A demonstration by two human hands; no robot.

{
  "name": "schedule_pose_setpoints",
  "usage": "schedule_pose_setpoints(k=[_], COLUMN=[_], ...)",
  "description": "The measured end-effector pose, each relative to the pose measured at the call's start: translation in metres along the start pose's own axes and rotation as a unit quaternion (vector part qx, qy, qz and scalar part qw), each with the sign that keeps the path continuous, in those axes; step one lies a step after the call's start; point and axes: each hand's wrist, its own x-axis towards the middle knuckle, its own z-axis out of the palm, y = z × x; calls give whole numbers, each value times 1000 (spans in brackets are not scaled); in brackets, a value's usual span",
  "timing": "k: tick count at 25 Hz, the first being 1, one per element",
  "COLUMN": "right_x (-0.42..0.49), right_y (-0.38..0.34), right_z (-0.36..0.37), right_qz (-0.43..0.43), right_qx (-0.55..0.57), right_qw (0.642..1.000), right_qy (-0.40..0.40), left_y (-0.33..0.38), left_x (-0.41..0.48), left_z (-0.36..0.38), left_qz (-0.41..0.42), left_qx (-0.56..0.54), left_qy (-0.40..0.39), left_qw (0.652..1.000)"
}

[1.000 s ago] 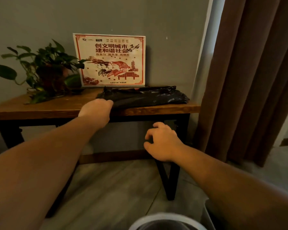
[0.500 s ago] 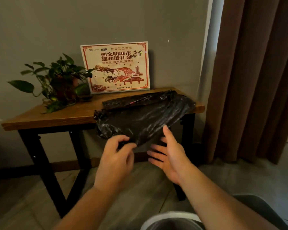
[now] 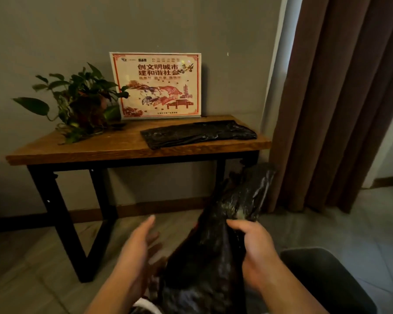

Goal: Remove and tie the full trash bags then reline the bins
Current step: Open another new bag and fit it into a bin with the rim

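Black plastic film, one bag (image 3: pixel 210 264), is held low in front of the person, off the bench (image 3: pixel 77 151) and over the floor (image 3: pixel 32 268). Its long axis runs from the lower edge of the view, near the white rim of the bin (image 3: pixel 145 305), up and to the right toward the curtain (image 3: pixel 340 109). The upper end stands free above the hands.

Hand state:
- Right hand (image 3: pixel 258 252): fingers and thumb curled round a gather of film about midway along the bag. This hand carries it.
- Left hand (image 3: pixel 135 250): fingers straight and spread, palm turned toward the bag, just beside its left edge. Contact with the film cannot be confirmed.

The bag lies between the hands, nearer the right. Judged step: open the bag for relining. The mouth cannot be located in the crumpled film and must be found before spreading. The left hand is placed to take the opposite edge, a short move to its right. The bin sits directly below, mostly hidden by the bag.

Spare bags (image 3: pixel 197 133) lie flat on the right half of the bench, well apart from the hands.
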Motion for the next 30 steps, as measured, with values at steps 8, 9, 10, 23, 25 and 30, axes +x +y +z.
schedule_pose_setpoints(k=[8,9,10,23,25,30], right_x=[-75,-79,-83,-135,-128,-109], right_y=[-15,-15,-16,14,14,20], right_z=[-45,-52,-58,-57,-61,-65], right_qz=[-1,1,-1,-178,-203,-184], right_qx=[-154,-166,-176,-461,-467,-416], right_qw=[985,983,980,863,859,890], right_qy=[71,82,92,-101,-52,-2], left_y=[-108,-113,-110,-83,-89,-101], left_x=[-40,-41,-46,-108,-103,-85], left_z=[20,25,29,40,39,28], left_qz=[-186,-128,-61,262,242,187], left_qx=[-174,-173,-161,19,4,10], left_qy=[-377,-354,-312,-245,-241,-213], left_qw=[891,910,934,933,940,959])
